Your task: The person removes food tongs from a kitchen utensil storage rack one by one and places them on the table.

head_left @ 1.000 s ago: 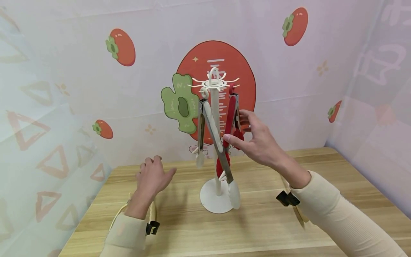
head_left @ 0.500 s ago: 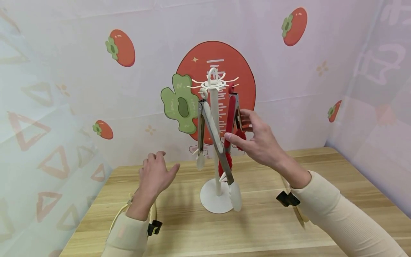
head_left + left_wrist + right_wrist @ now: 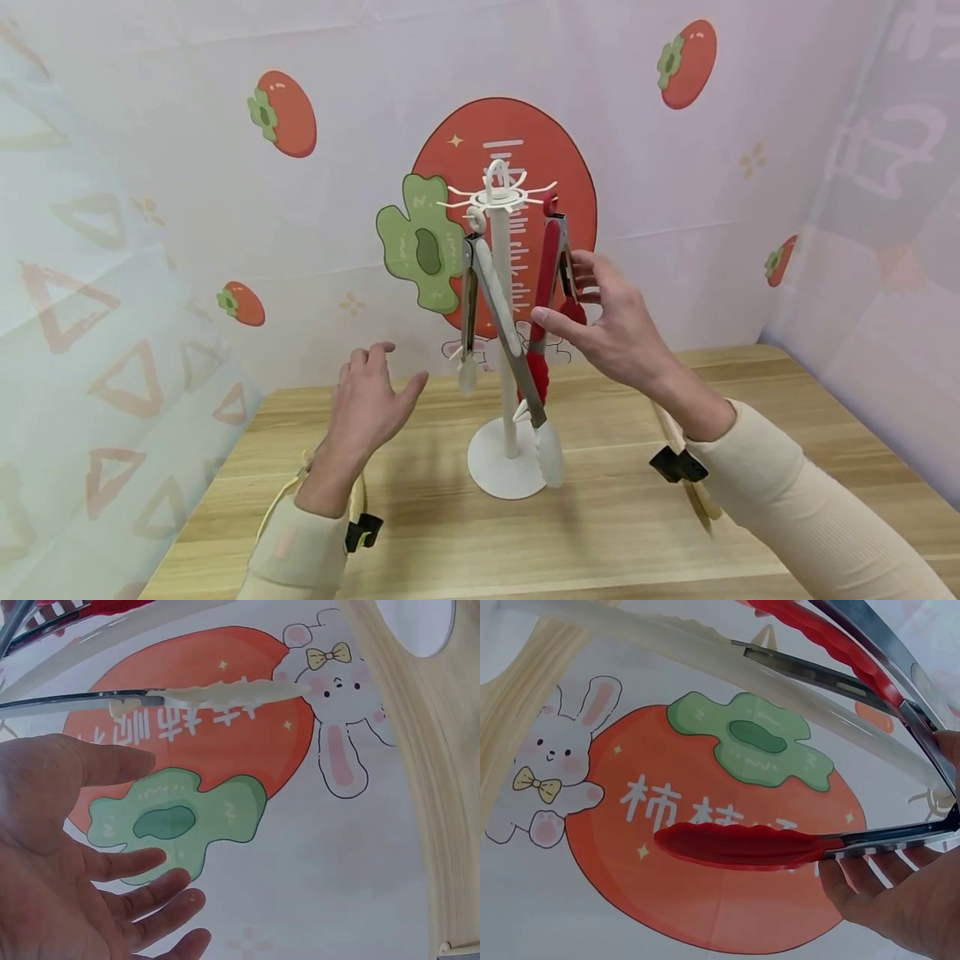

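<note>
A white rack (image 3: 508,396) with hooks round its top stands on the table. White-handled tongs (image 3: 494,279) hang spread from its left side; one scalloped tip also shows in the left wrist view. Red-handled tongs (image 3: 548,258) are at the right side, their red ring beside a hook's outer end. My right hand (image 3: 622,337) holds these tongs, thumb on the near arm and fingers along the far arm. In the right wrist view the red tongs (image 3: 735,846) are spread apart. My left hand (image 3: 367,404) hovers left of the rack, fingers loosely spread, touching nothing.
The rack's round white base (image 3: 487,471) rests on the wooden table (image 3: 450,550). Behind it hangs a white backdrop (image 3: 360,108) printed with persimmons. Black clips on straps sit at the left cuff (image 3: 296,542) and the right cuff (image 3: 738,450).
The red tongs have shifted right and outward along the hook, with my right hand moving along. My left hand has drifted slightly up and right. The white tongs hang almost as before.
</note>
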### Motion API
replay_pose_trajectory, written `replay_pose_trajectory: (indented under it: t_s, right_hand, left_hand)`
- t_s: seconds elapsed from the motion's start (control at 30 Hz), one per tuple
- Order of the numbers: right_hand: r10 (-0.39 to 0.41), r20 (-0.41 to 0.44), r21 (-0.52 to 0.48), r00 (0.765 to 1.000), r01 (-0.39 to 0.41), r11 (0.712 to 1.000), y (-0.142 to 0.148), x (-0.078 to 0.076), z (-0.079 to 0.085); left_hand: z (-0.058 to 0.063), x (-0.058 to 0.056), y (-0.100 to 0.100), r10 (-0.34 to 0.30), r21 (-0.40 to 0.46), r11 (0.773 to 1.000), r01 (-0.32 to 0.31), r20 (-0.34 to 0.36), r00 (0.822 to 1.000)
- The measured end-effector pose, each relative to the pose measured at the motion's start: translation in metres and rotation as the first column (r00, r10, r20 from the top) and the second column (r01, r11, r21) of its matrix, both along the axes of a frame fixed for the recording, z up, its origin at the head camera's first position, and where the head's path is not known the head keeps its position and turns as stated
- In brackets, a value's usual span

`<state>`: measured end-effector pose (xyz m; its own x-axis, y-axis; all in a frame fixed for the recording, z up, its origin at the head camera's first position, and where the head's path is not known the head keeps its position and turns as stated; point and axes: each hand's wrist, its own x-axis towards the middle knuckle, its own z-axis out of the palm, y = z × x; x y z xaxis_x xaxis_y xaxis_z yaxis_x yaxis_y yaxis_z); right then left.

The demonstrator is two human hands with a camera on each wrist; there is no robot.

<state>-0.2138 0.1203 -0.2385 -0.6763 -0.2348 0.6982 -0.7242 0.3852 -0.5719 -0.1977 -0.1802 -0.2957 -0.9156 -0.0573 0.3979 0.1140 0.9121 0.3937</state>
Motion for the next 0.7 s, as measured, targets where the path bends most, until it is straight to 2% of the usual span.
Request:
replay_pose_trajectory:
  t_s: [0.23, 0.57, 0.7]
  right_hand:
    - [-0.030, -0.002, -0.011, 1.000, 0.030, 0.999, 0.005, 0.002, 0.001]
    - [-0.058, -0.031, -0.048, 0.998, 0.056, 0.997, 0.010, 0.000, 0.002]
    - [-0.071, -0.030, -0.069, 0.997, 0.069, 0.995, 0.012, 0.001, 0.002]
  left_hand:
    - [0.007, 0.003, 0.006, -0.042, 0.075, 0.996, 0.046, -0.051, 0.998]
    - [0.013, 0.010, 0.012, -0.080, 0.140, 0.987, 0.084, -0.036, 0.996]
    - [0.014, 0.011, 0.013, -0.089, 0.143, 0.985, 0.097, -0.063, 0.994]
